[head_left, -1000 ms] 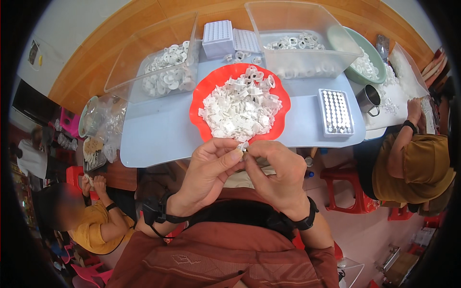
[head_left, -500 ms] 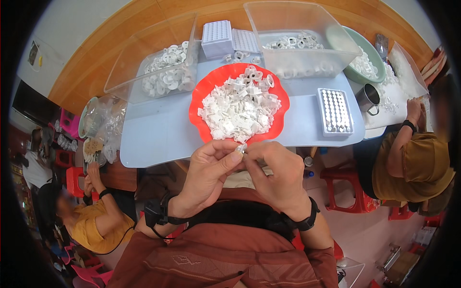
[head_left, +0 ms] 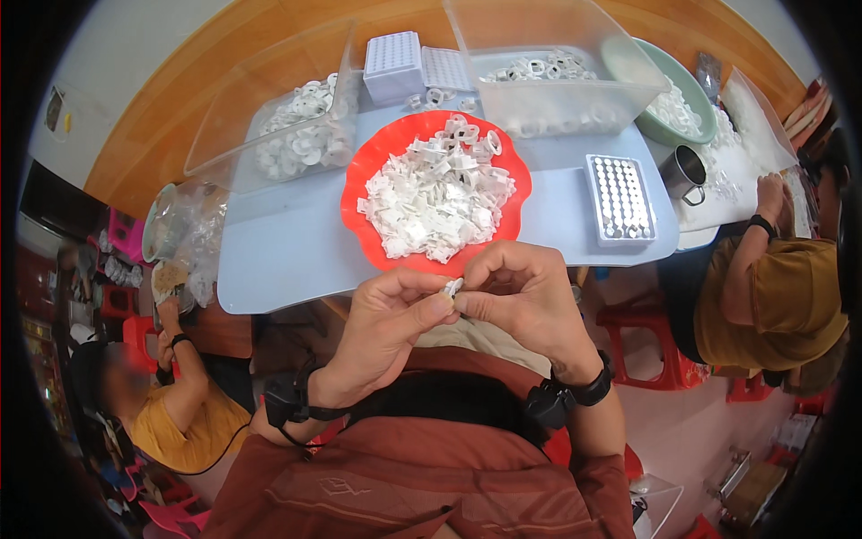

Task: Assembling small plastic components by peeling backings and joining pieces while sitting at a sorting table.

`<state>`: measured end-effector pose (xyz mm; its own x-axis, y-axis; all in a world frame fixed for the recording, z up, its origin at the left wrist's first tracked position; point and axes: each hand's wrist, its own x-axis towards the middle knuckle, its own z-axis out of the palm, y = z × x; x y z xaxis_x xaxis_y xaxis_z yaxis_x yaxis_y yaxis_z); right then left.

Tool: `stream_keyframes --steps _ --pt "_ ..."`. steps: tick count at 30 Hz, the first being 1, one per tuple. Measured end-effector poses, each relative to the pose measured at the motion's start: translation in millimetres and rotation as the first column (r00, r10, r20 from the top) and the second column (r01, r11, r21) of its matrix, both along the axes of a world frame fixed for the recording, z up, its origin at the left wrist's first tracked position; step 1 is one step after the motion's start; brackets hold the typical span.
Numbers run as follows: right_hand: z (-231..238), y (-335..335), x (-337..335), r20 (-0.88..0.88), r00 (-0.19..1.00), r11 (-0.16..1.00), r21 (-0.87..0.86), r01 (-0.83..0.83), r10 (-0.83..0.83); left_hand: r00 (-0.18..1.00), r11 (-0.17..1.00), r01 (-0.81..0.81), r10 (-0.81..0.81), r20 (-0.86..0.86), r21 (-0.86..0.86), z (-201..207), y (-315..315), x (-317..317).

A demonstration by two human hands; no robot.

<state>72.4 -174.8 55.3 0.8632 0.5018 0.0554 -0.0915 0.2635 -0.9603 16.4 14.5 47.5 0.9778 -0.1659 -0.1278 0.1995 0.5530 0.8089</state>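
- Pale blue tabletop (head_left: 296, 260) over a wooden floor; two other people in yellow shirts sit low at its left and right sides.
- Left hand (head_left: 386, 328) and right hand (head_left: 525, 301) meet just off the near edge of the tabletop, fingertips pressed together around a small white plastic piece (head_left: 452, 287).
- Both hands pinch that piece; thumbs and forefingers closed on it, other fingers curled.
- Judgement: the fit goes best with the piece kept square between the fingertips, pressure even, grip close to the joint so nothing springs away.
- Red scalloped plate (head_left: 364, 225), heaped with white plastic parts, stands at the middle near the edge.
- Clear tubs (head_left: 242, 148) holding white rings sit along the far edge; a white tray of round cells (head_left: 620, 199) lies toward the right edge, a metal cup (head_left: 682, 171) beyond it.
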Motion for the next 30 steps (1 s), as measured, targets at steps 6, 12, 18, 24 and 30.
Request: stream_keyframes --steps 6,12,18,24,30 --pt "-5.5 -7.1 2.8 -0.04 0.997 0.998 0.022 -0.061 0.062 0.997 0.998 0.051 -0.053 -0.054 -0.027 1.9 -0.5 -3.0" --pt "-3.6 -14.3 -4.9 -0.01 1.0 1.0 0.007 0.006 -0.006 0.994 0.994 0.068 -0.075 -0.084 -0.085 1.1 -3.9 -2.3" --pt "-24.4 -66.3 2.1 0.435 0.802 0.792 -0.266 0.55 -0.41 0.991 0.99 0.069 -0.082 -0.108 -0.123 -2.7 -5.4 -5.2" --pt "-39.0 -113.2 19.0 0.641 0.542 0.377 -0.391 0.84 -0.544 0.986 0.986 0.1 -0.116 -0.118 -0.133 -4.5 -9.8 -6.1" --pt "-49.2 -119.1 29.8 0.741 0.524 0.175 -0.5 0.848 -0.42 0.981 0.988 0.107 -0.123 -0.148 -0.112 -2.4 -13.6 -6.3"
